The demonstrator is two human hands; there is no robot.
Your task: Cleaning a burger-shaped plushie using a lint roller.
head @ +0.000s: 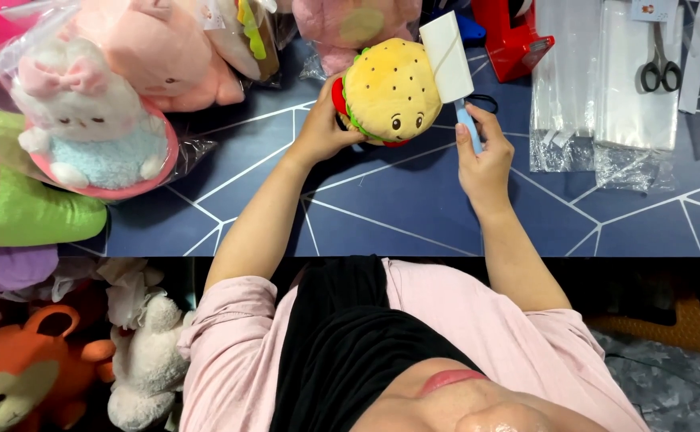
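Left hand [323, 128] grip clamped on the yellow burger-shaped plush toy [390, 92], held above the blue line-patterned counter [382, 208] at upper centre of frame. Right hand [484, 156] grip closed around the blue handle of a white lint roller [447, 48] pressed against the plush's right side. Black-handled scissors [658, 68] lie on clear plastic bags [606, 88], upper right.

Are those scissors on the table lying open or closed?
Closed. The scissors lie flat on clear plastic bags, handle loops side by side and blades together, pointing away.

Yellow burger plush [390, 90], dk dots
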